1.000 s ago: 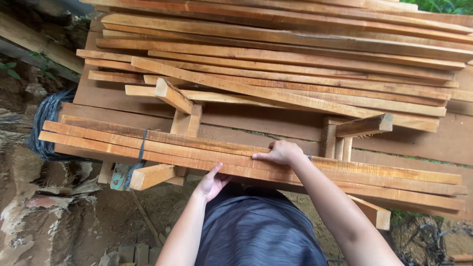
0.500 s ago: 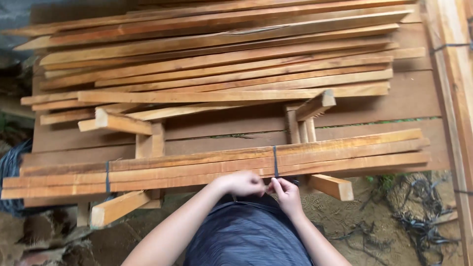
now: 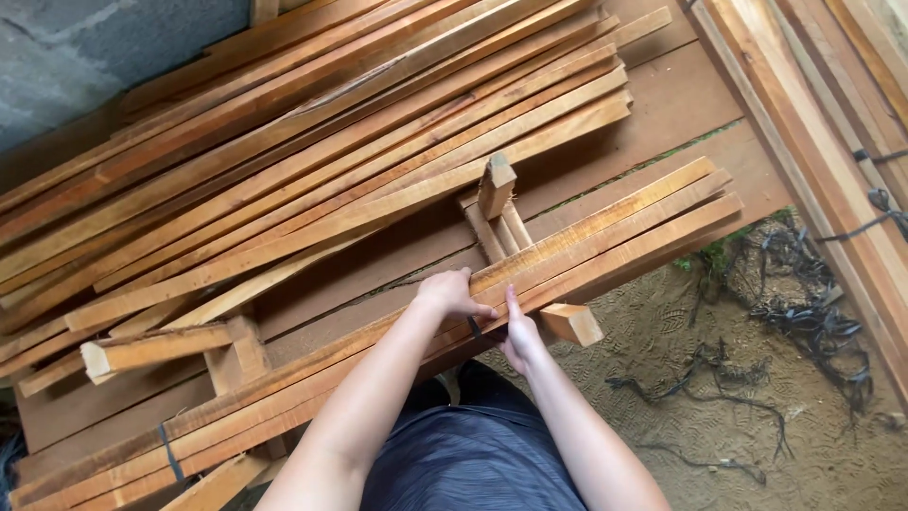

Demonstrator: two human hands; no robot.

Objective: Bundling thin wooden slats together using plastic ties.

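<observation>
A bundle of long wooden slats (image 3: 624, 222) lies slantwise across short wooden supports in front of me. My left hand (image 3: 447, 293) lies on top of the bundle with its fingers curled over the near slats. My right hand (image 3: 518, 333) is pressed against the bundle's near edge, one finger pointing up along the wood. A short piece of black strap (image 3: 473, 327) shows between the two hands, and both seem to pinch it. A second black strap (image 3: 170, 452) circles the bundle near its left end.
A loose heap of slats (image 3: 331, 161) lies behind on dark boards. Support blocks stick out (image 3: 496, 185), (image 3: 573, 324), (image 3: 142, 352). Stacked planks (image 3: 832, 104) run along the right. Tangled black straps (image 3: 813, 317) lie on sandy ground; a grey wall (image 3: 85, 47) stands far left.
The view has swung, so the bundle now runs diagonally. My left hand has gone from the near edge up onto the bundle's top; my right hand stays at the edge by the strap.
</observation>
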